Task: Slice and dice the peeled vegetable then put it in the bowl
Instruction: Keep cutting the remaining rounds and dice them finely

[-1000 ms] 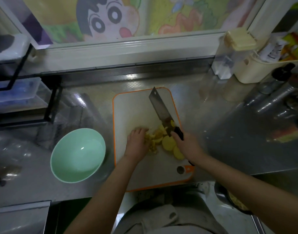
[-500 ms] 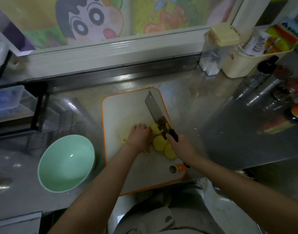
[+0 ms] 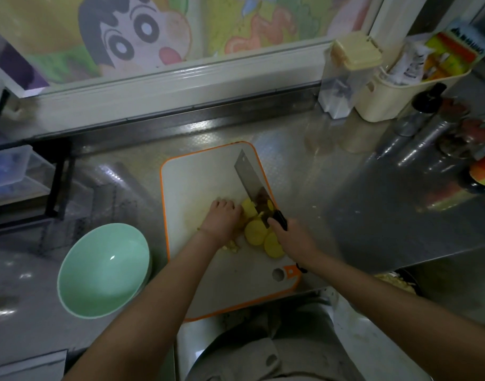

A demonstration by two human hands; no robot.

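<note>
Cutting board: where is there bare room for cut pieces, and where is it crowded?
Bare: the far-left stretch of the cutting board, between its orange rim, the knife and the left hand; also the near strip between the forearms. Crowded: the middle right, where the left hand holds slices beside the knife gripped by the right hand.

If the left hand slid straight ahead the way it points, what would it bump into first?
Likely the cleaver blade, held by the right hand: it crosses just ahead of the left hand over the cutting board. Depth is unclear.
</note>
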